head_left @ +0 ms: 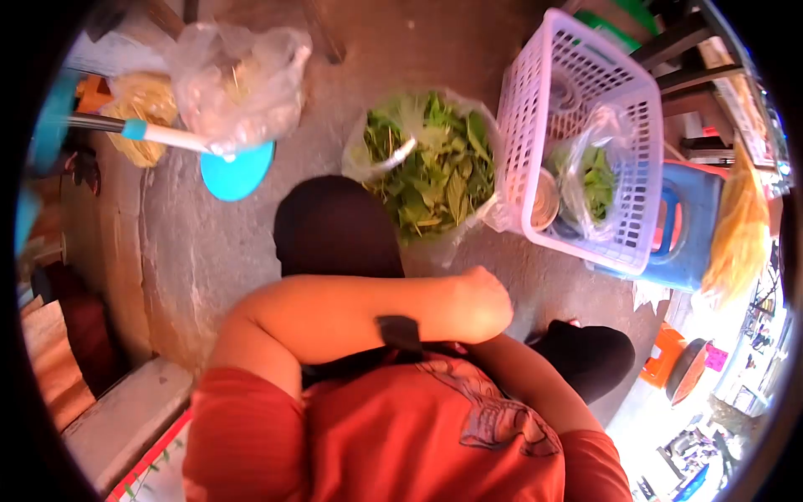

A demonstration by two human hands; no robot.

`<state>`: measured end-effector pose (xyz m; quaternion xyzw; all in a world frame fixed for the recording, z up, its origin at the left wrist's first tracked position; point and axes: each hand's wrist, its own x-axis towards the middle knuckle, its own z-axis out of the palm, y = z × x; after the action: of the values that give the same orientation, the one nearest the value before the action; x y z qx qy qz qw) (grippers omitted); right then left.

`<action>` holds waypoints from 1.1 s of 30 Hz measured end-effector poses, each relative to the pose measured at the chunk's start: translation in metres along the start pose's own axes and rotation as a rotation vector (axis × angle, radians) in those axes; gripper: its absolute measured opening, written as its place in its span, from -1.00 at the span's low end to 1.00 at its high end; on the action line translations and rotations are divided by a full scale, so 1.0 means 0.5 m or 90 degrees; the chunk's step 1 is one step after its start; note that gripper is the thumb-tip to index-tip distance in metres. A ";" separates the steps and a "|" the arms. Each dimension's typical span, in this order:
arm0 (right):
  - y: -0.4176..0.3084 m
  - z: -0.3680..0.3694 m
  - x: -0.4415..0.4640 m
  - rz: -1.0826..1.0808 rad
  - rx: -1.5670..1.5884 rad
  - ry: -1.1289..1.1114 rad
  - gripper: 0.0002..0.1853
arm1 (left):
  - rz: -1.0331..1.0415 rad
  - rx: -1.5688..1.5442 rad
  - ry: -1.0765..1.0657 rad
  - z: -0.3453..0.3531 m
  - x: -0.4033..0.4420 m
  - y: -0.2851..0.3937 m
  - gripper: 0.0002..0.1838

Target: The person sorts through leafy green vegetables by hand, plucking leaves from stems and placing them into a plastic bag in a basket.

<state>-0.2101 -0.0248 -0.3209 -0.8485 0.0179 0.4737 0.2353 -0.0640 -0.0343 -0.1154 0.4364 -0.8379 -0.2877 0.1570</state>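
Note:
My left forearm lies across my front, and my left hand is curled at its end, above my right forearm. Its fingers are turned out of sight, so what they hold, if anything, is hidden. My right arm passes beneath the left one, which hides my right hand. A small dark strap shows against the left forearm. Beyond my knee, an open clear plastic bag of green leaves rests on the floor. A shiny pale object, kind unclear, lies on the leaves.
Right of the leaves stands a pale purple basket holding bagged greens. Behind it is a blue plastic stool. Far left are a filled plastic bag and a turquoise disc beside a white handle.

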 end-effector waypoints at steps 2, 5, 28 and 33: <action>0.008 -0.009 -0.012 -0.001 -0.001 -0.004 -0.45 | -0.105 0.048 -0.059 -0.043 0.006 0.000 -0.81; 0.015 -0.077 -0.071 0.007 -0.022 0.044 -0.46 | -0.119 -0.052 0.127 -0.079 -0.059 -0.028 -0.76; 0.010 -0.474 -0.543 0.030 -0.129 0.653 -0.73 | -0.753 0.116 -0.055 0.178 0.056 -0.266 -0.74; 0.048 -0.494 -0.540 0.036 -0.093 0.726 -0.70 | -0.747 0.033 -0.052 0.063 0.050 -0.252 -0.84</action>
<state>-0.1684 -0.2008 -0.0017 -0.9830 0.1320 -0.0524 0.1167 -0.0135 -0.1011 -0.2180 0.8196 -0.4682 -0.3222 -0.0718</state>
